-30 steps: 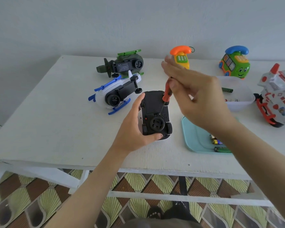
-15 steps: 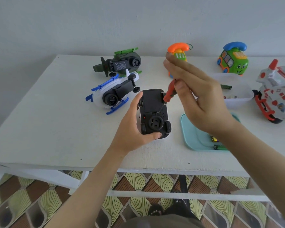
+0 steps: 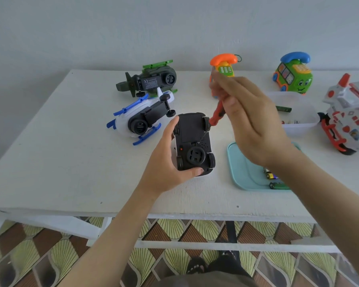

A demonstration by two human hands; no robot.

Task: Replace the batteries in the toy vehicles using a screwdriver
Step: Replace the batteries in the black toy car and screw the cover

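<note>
Toy car (image 3: 192, 133) is being gripped in left hand (image 3: 164, 166), centre frame. Cover screw (image 3: 198, 142) is being worked with screwdriver (image 3: 216, 114) pinched in right hand (image 3: 255, 125); steady pressure likely needed next.

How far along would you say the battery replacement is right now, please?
Nothing is visibly finished: the green helicopter and white helicopter lie undersides showing, covers on. In hand: the left hand holds the black car upside down while the right hand holds the red screwdriver, tip on its cover screw; the cover is still closed. Left: opening it, swapping in batteries from the teal tray.
</note>
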